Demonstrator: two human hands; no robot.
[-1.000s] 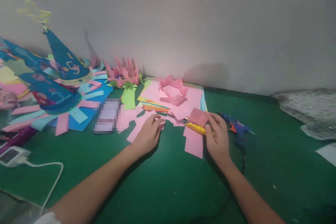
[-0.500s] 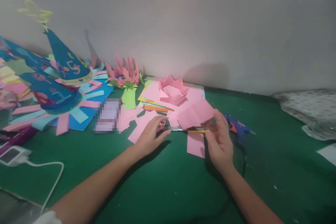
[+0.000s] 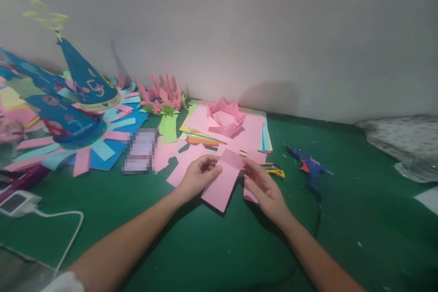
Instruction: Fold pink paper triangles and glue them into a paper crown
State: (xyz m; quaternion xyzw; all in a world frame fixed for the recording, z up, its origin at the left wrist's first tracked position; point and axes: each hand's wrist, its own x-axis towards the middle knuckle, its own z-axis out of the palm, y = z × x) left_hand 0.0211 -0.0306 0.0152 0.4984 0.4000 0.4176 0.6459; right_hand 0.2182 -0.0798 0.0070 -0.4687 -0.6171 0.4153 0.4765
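Note:
A rectangular sheet of pink paper (image 3: 223, 181) slants between my hands above the green table. My left hand (image 3: 199, 177) is closed on its left side, thumb on top and fingers partly hidden behind. At the upper right edge, the fingers of my right hand (image 3: 267, 191) are on the paper, their tips partly covered. Under and behind that hand lie a yellow-handled cutting tool (image 3: 275, 170), partly hidden, and another pink piece (image 3: 251, 195). Cut pink paper (image 3: 186, 164) lies flat beyond my left hand.
Behind my hands, a folded pink paper crown (image 3: 226, 118) sits on stacked coloured paper (image 3: 256, 134). A blue glue gun (image 3: 310, 164) with a cord lies right. Leftward are a blurred-out phone-like rectangle (image 3: 140, 150), a pink flower-like crown (image 3: 162, 96) and blue cone hats (image 3: 85, 73).
The pink paper has come down and left, from my right hand to between both hands. My right hand moved left, uncovering the yellow-handled tool. My left hand now grips the paper.

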